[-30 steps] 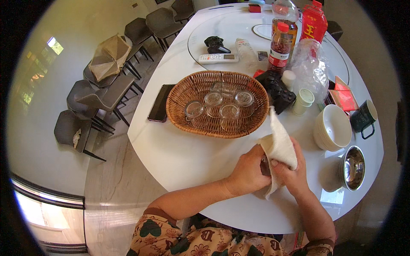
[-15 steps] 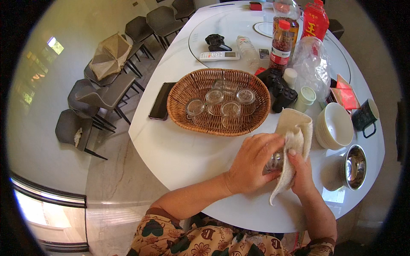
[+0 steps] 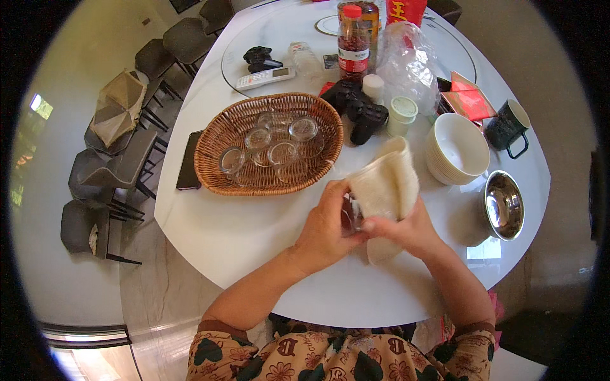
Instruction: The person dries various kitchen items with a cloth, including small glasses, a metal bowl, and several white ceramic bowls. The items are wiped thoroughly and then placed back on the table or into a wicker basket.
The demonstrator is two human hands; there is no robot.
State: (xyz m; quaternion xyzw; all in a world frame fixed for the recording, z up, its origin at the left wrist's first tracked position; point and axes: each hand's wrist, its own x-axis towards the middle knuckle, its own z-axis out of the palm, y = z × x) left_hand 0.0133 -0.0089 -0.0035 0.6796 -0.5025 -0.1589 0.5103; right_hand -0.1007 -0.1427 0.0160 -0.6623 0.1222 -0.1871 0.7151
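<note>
Near the table's front edge, my left hand (image 3: 325,230) is closed around a small clear drinking glass (image 3: 351,214). My right hand (image 3: 410,230) grips a cream cloth (image 3: 384,181), its thumb pressed toward the glass. The cloth covers the glass's right side, and a fold of it hangs below the hands. Just beyond my left hand stands an oval brown wicker basket (image 3: 213,181) with several clear glasses (image 3: 283,152) inside, bottoms up.
Right of my hands are stacked white bowls (image 3: 459,149), a steel bowl (image 3: 505,206) on its side and a dark mug (image 3: 508,127). Beyond lie black game controllers (image 3: 356,109), a red-capped bottle (image 3: 354,47), a plastic bag (image 3: 410,66) and a remote (image 3: 265,78). A phone (image 3: 189,162) lies left of the basket.
The whole view has shifted, so the table's things sit further left and slightly higher. The glass and cloth have turned in my hands, with the cloth now bunched over the glass's right side.
</note>
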